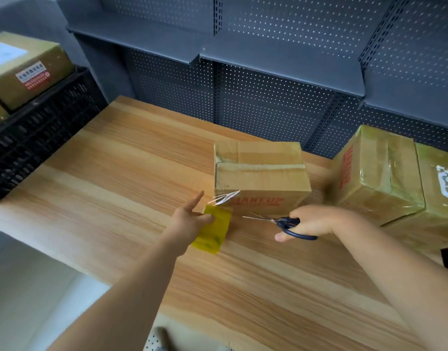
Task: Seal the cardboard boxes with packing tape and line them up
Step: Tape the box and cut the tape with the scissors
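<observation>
1. The left hand (pixel 190 220) is holding a yellow tape roll (pixel 214 233) low over the wooden table (pixel 104 173), with the thumb lying across the roll and the index finger stretching out.
2. A clear strip of tape (pixel 225 198) is running from the roll to the near left corner of a cardboard box (pixel 261 173) with red print.
3. The right hand (pixel 318 221) is gripping blue-handled scissors (pixel 281 221); the blades are standing slightly apart and pointing left toward the strip.
4. Taped boxes (pixel 380 178) are sitting at the right, and a black crate (pixel 40 127) is standing at the far left.

Tape roll (pixel 212 230) lies before the box (pixel 261 176), scissors (pixel 281 222) to its right.
</observation>
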Available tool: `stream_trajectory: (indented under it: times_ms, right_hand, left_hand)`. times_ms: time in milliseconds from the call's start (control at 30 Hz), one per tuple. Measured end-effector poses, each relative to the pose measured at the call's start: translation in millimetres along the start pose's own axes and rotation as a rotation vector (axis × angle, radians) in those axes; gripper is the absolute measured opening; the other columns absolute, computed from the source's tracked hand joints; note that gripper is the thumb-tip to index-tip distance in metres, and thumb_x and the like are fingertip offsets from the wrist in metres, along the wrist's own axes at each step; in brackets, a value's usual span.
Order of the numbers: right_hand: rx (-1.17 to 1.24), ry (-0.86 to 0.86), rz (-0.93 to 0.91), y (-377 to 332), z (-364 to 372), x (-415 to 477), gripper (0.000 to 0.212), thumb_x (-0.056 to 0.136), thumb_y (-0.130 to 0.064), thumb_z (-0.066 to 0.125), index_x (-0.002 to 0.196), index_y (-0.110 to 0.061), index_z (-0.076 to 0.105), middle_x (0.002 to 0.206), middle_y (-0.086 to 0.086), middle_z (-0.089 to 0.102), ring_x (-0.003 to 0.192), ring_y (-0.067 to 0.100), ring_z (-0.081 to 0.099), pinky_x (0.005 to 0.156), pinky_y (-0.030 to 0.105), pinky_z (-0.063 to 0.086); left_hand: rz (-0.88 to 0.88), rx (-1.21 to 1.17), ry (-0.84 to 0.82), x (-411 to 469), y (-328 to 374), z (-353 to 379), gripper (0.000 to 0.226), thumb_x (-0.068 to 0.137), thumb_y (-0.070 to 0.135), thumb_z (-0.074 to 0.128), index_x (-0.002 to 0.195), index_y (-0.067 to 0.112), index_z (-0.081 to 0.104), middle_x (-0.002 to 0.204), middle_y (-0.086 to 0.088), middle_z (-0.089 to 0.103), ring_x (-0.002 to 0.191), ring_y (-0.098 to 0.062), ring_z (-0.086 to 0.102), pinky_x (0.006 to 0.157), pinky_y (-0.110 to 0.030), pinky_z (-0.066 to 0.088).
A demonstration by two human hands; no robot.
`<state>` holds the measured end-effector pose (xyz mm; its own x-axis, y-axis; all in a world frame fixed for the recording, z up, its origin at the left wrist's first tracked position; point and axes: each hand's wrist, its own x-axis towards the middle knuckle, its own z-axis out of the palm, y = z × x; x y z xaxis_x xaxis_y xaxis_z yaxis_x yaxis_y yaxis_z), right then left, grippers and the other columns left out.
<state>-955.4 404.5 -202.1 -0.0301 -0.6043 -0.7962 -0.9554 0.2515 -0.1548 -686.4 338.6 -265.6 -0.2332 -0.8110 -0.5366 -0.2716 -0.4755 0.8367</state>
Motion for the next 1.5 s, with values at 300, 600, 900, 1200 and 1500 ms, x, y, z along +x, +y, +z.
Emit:
stream_trajectory:
  times_ms: [300, 600, 900, 1200, 1500]
  right_hand:
    - [0.277, 0.043, -0.287, -9.3, -7.2, -41.5, 0.060, 0.059, -0.079, 0.069, 0.087, -0.025, 0.064, 0.074, -0.004, 0.058, 0.068, 0.013, 0.052, 0.067, 0.033, 0.037]
    - [0.432, 0.870, -0.192, -83.1, -30.0, 24.4, 0.053, 0.072, -0.078, 0.061, 0.087, -0.027, 0.051, 0.086, -0.015, 0.051, 0.081, 0.010, 0.053, 0.068, 0.029, 0.044]
    - [0.265, 1.042, -0.015, -91.5, -22.0, 63.6, 0.063, 0.074, -0.078, 0.055, 0.109, -0.025, 0.052, 0.111, -0.010, 0.057, 0.109, 0.017, 0.054, 0.090, 0.040, 0.039]
    - [0.509, 0.958, -0.098, -94.9, -28.0, 34.9, 0.058, 0.068, -0.074, 0.069, 0.100, -0.027, 0.057, 0.097, -0.014, 0.053, 0.092, 0.014, 0.055, 0.076, 0.035, 0.049]
    - [0.353, 0.198, -0.029, -15.4, 25.9, -55.3, 0.054, 0.048, -0.072, 0.080, 0.081, -0.032, 0.064, 0.076, -0.009, 0.067, 0.066, 0.009, 0.058, 0.064, 0.027, 0.041]
  left_hand:
    - [0.010, -0.048, -0.090, 8.4, -11.2, -3.1, 0.039, 0.071, 0.013, 0.076, 0.097, 0.042, 0.070, 0.089, -0.013, 0.074, 0.078, -0.030, 0.066, 0.077, -0.046, 0.050]
    - [0.034, -0.063, -0.079, 13.6, -12.7, -0.3, 0.031, 0.085, 0.003, 0.069, 0.101, 0.030, 0.068, 0.084, -0.009, 0.072, 0.077, -0.027, 0.065, 0.081, -0.054, 0.054]
    - [0.002, -0.132, -0.117, 8.6, -15.1, -4.0, 0.027, 0.088, 0.005, 0.066, 0.106, 0.026, 0.064, 0.089, -0.010, 0.071, 0.072, -0.022, 0.063, 0.064, -0.033, 0.051]
    - [0.052, -0.186, -0.103, -0.9, -21.4, -2.4, 0.020, 0.089, 0.008, 0.067, 0.101, 0.023, 0.064, 0.090, -0.010, 0.072, 0.071, -0.021, 0.064, 0.068, -0.039, 0.052]
    - [0.076, -0.213, -0.116, -7.9, -23.8, -4.5, 0.022, 0.090, 0.006, 0.066, 0.103, 0.023, 0.063, 0.088, -0.007, 0.073, 0.070, -0.018, 0.065, 0.065, -0.035, 0.054]
